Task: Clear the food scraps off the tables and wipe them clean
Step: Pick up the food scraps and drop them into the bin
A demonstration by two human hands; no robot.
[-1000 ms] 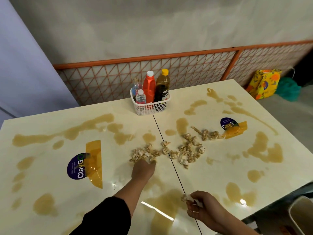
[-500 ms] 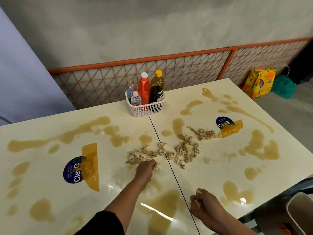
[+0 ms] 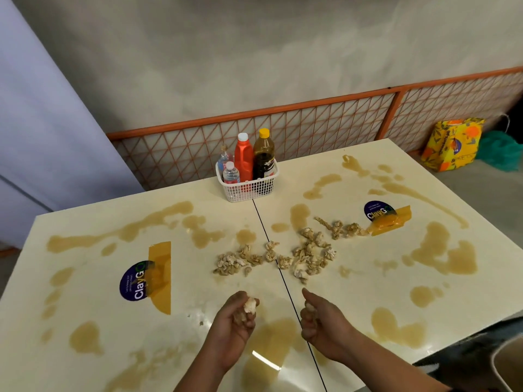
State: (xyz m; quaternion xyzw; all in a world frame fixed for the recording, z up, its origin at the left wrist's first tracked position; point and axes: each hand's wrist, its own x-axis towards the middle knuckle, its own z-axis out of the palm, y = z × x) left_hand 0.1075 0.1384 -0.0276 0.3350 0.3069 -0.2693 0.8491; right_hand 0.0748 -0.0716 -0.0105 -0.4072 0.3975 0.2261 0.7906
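Two cream tables stand pushed together, the left table (image 3: 85, 278) and the right table (image 3: 424, 278), both smeared with brown sauce stains (image 3: 444, 250). A heap of pale food scraps (image 3: 283, 256) lies across the seam in the middle. My left hand (image 3: 237, 323) hovers near the front of the left table, closed around a few scraps (image 3: 249, 305). My right hand (image 3: 319, 321) is just right of the seam, fist closed on a small scrap that peeks out at the top.
A white basket (image 3: 249, 190) with several bottles stands at the far edge on the seam. Round stickers with tape sit on each table (image 3: 138, 281) (image 3: 379, 212). A bin rim (image 3: 506, 363) shows at the lower right. An orange fence runs behind.
My left hand pulled back from the heap towards me with scraps in it. My right hand rose and moved closer to the left hand.
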